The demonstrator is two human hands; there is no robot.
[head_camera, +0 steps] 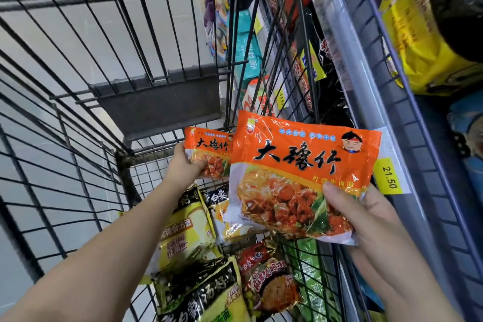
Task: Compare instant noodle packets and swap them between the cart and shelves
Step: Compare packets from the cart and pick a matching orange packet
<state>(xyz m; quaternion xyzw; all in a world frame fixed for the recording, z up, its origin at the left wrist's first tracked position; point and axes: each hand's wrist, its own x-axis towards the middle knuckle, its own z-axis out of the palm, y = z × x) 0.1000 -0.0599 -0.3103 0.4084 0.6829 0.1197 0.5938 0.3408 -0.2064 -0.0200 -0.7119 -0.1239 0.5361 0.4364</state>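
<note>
- My right grip (366,219) pinches the near orange noodle packet (300,165) by its lower right corner, above the wire cart (156,107).
- My left grip (183,167) grasps a matching far orange packet (206,149) over the cart's far end.
- Yellow packets (188,232) lie in the cart below.
- Shelves (347,42) stand at right.

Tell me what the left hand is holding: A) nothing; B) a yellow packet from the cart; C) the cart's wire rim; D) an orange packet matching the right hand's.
D: the left hand holds the far orange packet, printed like the near orange packet in the right hand.
</note>
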